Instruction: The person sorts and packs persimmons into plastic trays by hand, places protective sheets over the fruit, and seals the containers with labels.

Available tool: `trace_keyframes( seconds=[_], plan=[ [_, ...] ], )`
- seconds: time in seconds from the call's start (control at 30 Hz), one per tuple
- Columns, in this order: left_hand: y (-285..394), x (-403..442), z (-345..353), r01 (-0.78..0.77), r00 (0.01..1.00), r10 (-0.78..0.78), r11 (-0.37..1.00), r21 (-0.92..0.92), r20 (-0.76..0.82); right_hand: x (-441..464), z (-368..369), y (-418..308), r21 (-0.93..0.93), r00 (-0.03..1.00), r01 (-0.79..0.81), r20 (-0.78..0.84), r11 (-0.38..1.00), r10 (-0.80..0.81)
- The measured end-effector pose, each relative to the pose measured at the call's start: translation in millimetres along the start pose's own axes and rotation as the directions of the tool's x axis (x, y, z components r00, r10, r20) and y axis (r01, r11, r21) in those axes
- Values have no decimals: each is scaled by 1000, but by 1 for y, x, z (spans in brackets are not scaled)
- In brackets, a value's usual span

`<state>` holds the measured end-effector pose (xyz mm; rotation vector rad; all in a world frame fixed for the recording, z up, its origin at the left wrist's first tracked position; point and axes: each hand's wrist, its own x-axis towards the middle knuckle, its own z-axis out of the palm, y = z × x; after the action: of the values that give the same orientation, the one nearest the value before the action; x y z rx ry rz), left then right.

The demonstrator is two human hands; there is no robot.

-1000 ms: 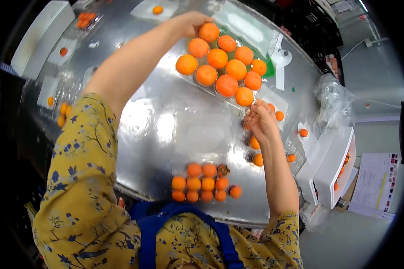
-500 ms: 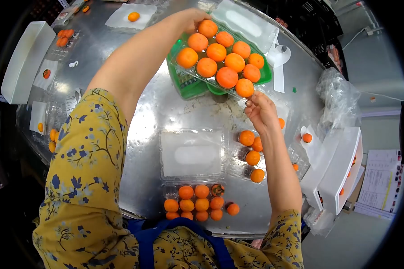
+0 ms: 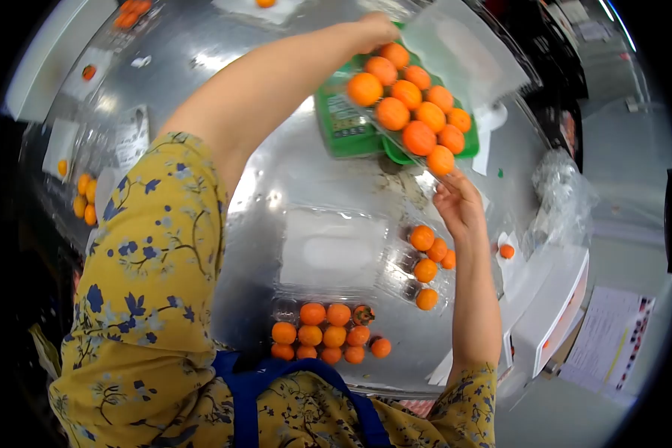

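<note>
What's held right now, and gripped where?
A clear plastic tray of persimmons. Left hand holds its far corner, fingers mostly hidden. Right hand is at the near corner; blur hides whether it grips.

The clear tray of orange fruit [image 3: 371, 114] now sits farther right over the table, the left hand [image 3: 377, 30] and right hand [image 3: 459, 198] shifting with it. The labelled left part of the green object [image 3: 351, 127], hidden at first, now shows, and the right-hand fruit cluster [image 3: 425, 270] is more fully visible.
</note>
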<state>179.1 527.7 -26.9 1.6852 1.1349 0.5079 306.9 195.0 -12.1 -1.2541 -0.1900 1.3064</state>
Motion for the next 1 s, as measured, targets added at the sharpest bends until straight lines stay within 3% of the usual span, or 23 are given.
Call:
trace_keyframes(
  seconds=[0.07,0.13,0.23,0.37,0.5,0.67,1.0],
  plan=[
    [-1,2,-5,-10,996,18,995,98,-86,-4,6,-3,-64,997,-18,-70,998,13],
    [4,-9,-22,34,998,-33,999,36,-45,-8,6,-8,-127,995,-29,-100,992,16],
    [3,-26,-45,-99,992,93,992,-73,-82,-18,-3,-18,-201,992,-17,-127,980,-9],
    [-18,-38,-60,60,997,-43,961,-271,66,-14,-27,-34,-285,974,-6,-219,959,-59],
    [-33,-54,-78,118,991,-92,942,-315,94,-18,-29,-42,-338,962,20,-249,941,-110],
    [-42,-66,-90,130,988,-102,955,-268,117,-12,-29,-41,-317,960,6,-262,948,-94],
    [-45,-80,-71,217,957,-127,911,-352,260,14,-11,-46,-315,975,5,-210,949,-75]
  ],
)
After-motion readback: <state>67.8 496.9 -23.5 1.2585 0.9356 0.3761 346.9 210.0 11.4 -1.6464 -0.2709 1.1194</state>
